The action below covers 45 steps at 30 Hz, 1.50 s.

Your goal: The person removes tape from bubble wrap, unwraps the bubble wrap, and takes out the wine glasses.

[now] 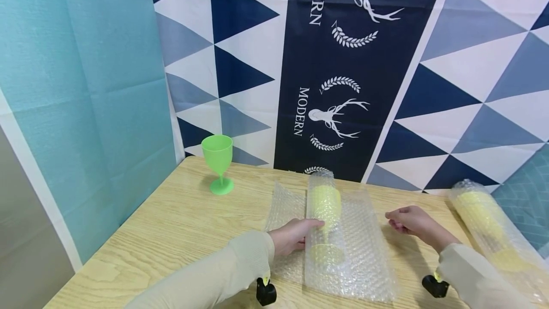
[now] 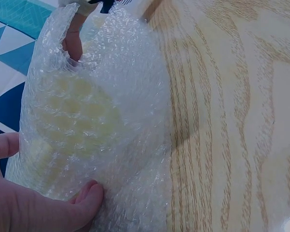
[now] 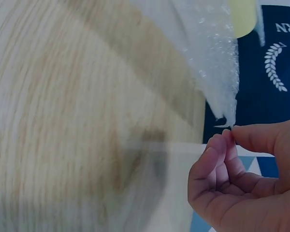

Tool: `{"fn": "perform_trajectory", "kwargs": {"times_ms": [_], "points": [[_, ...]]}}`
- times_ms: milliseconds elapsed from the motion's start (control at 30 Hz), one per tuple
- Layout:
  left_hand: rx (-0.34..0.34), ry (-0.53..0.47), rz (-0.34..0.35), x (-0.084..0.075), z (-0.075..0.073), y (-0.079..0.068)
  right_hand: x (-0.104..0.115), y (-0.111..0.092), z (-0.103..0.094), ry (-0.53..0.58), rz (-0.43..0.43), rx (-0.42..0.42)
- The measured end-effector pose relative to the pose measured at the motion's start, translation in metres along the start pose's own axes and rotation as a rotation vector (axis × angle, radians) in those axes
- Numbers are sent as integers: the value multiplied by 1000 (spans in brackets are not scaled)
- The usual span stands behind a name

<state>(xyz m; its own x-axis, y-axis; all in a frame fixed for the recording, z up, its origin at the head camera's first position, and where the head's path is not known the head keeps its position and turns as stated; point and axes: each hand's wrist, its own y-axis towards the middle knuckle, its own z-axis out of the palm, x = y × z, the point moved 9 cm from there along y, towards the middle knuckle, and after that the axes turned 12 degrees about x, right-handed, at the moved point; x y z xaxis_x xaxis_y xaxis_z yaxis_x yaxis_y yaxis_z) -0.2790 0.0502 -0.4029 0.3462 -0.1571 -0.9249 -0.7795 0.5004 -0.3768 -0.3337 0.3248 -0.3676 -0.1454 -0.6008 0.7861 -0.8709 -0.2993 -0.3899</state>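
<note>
evidently wrapping is in hand: a yellow goblet (image 1: 327, 204) lies on its side inside bubble wrap (image 1: 364, 242) on the wood-grain tabletop (image 1: 171, 232), cup toward 12 o'clock, foot toward 6. from about 8 o'clock the left hand (image 1: 293, 237) grips the wrapped part, thumb on top. at 3 o'clock the right hand (image 1: 413, 223) is just beside the sheet, fingers curled to meet the thumb, nothing visible between them. next, it probably needs to bring the loose wrap over the goblet while the left steadies it. at 10 o'clock stands a green goblet (image 1: 218, 156), upright and bare.
</note>
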Motion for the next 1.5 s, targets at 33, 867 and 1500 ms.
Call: {"fn": "perform_trajectory", "kwargs": {"times_ms": [33,867,1500], "points": [[1,-1,2,0,0,0,2,-1,0,6,-6,8],[-13,-2,-6,2,1,1,63,-18,65,14,-168,136],[6,0,-10,0,-1,0,26,-39,82,-301,-76,-24]]}}
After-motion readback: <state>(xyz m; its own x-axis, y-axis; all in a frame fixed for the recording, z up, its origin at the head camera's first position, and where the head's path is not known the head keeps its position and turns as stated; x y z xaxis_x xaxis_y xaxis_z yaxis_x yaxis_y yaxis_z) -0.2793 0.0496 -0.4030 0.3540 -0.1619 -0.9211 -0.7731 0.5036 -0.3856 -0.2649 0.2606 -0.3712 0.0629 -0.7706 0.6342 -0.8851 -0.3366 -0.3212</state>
